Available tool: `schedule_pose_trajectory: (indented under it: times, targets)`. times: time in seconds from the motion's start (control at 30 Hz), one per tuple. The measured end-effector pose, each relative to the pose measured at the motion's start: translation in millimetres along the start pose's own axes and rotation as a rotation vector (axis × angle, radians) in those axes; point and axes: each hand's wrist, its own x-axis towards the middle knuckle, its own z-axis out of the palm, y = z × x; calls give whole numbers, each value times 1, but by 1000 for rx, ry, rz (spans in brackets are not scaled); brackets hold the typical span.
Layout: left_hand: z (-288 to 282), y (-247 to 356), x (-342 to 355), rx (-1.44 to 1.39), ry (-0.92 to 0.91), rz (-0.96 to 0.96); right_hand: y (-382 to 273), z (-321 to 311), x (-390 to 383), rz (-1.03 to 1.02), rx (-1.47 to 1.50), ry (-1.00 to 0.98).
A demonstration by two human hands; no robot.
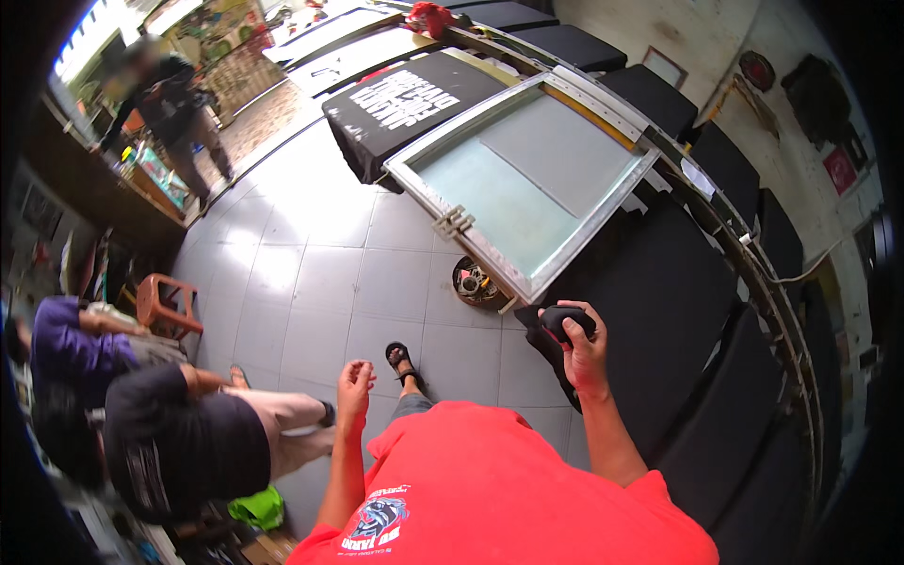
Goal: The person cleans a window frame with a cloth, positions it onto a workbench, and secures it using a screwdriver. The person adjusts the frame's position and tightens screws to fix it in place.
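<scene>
My right hand [586, 353] is closed around a black rounded device [569, 324] with a small touch of red at its underside; its exact kind is not clear. The hand is raised near the black-covered boards on the right, just below the corner of a framed screen [527, 179]. That screen has a pale metal frame and a greenish-grey mesh, with a metal clamp [454, 222] on its near left side. My left hand [355, 384] is held up over the tiled floor, its fingers curled in, and I see nothing in it.
Black-covered boards [659, 320] line a curved rail on the right. A black shirt with white print [414, 99] lies on a board beyond. A round tub of tools [478, 282] stands under the screen. Two people [188, 438] are at the left, near a brown stool [169, 303]; another person [174, 104] stands farther off.
</scene>
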Motion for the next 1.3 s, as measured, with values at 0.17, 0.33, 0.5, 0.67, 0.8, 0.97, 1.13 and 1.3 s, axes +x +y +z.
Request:
schedule_pose_trajectory:
  times: [0.17,0.33,0.5,0.67,0.8,0.97,1.13,1.3]
  targets:
    - [-3,100,204,294,-101,365,35,61,95,-181,92,446]
    - [48,196,312,619,-253,551,52,70,134,-233,-186,699]
    - [101,244,390,763,-376,839,42,87,216,-287,-946,751]
    - [140,249,432,845,-446,1056,42,86,307,-265,-1248,589]
    - [147,243,460,853,-569,1095,56,75,357,-121,-1490,519]
    - [158,243,473,908,-745,1067,108,82,395,-166,-1687,578]
    - [155,239,483,898,-776,1031,113,77,379,-92,-1664,594]
    - [159,232,492,875,-829,1040,127,108,415,-112,-1650,657]
